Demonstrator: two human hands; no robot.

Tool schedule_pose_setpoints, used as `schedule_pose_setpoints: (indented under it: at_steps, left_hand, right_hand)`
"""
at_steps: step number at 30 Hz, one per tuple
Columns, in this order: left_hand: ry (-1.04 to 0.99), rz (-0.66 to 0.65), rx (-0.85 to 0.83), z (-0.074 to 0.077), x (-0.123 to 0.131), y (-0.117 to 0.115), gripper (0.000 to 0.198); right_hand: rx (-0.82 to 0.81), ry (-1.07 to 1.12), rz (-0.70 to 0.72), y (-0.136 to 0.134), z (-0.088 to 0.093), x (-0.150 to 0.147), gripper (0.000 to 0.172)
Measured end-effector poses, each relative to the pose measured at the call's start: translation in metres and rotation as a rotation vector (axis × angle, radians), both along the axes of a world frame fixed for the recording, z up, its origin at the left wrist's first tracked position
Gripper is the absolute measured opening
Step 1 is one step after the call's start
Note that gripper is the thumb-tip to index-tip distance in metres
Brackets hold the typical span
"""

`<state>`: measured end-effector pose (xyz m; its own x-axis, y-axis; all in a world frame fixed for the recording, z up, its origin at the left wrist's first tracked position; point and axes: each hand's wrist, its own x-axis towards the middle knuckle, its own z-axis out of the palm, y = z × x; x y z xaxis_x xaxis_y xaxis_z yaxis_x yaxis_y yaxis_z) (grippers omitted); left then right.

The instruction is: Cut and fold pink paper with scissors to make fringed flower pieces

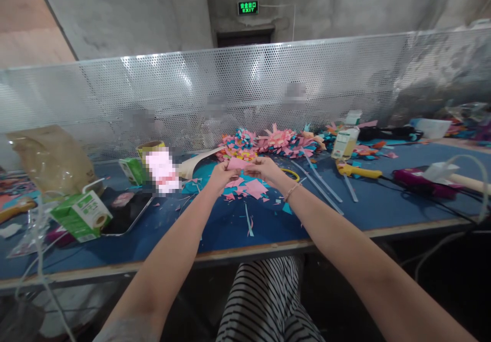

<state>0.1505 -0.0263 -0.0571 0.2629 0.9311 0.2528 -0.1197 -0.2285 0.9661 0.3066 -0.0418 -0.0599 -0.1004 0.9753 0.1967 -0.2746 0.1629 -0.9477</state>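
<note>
Between my two hands I hold a small pink piece of paper [238, 164] above the table. My left hand [219, 176] pinches its left edge, and my right hand [264, 170] grips the right edge with thumb and fingers closed. Just below lie more pink paper pieces [256, 188] and small scraps. Behind my hands sits a heap of fringed pink, blue and orange paper flowers [276, 142]. Clear glue sticks [320, 183] rest to the right, near a yellow glue gun [360, 171].
Along the blue table's [230, 237] back runs a perforated metal screen [176, 96]. Green-and-white cartons [82, 214], a black tray [128, 211] and a brown bag [53, 160] stand left. A bottle [345, 140], a purple tool [424, 184] and loose cables lie right.
</note>
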Motion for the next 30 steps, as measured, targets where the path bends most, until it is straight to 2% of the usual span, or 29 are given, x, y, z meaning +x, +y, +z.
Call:
schedule_pose_setpoints:
  at_steps: [4,10,18,26,30]
  left_hand:
    - [-0.027,0.059,0.012,0.003,-0.004,0.004,0.028]
    - [-0.093,0.027,-0.080,0.006,-0.003,0.003,0.024]
    - [-0.103,0.027,-0.154,0.008,-0.004,0.000,0.018]
    - [-0.214,-0.009,-0.125,0.003,0.004,-0.001,0.023]
    - [-0.198,0.039,-0.084,0.001,0.006,0.000,0.026]
  right_hand:
    - [0.025,-0.105,-0.017,-0.001,0.002,0.004,0.017]
    - [0.104,-0.219,-0.125,0.008,-0.003,0.005,0.026]
    - [0.187,-0.308,-0.173,0.008,-0.003,0.003,0.028]
    - [0.179,-0.259,-0.156,0.012,-0.009,-0.001,0.033]
    - [0.231,-0.376,-0.120,0.010,-0.007,-0.003,0.035]
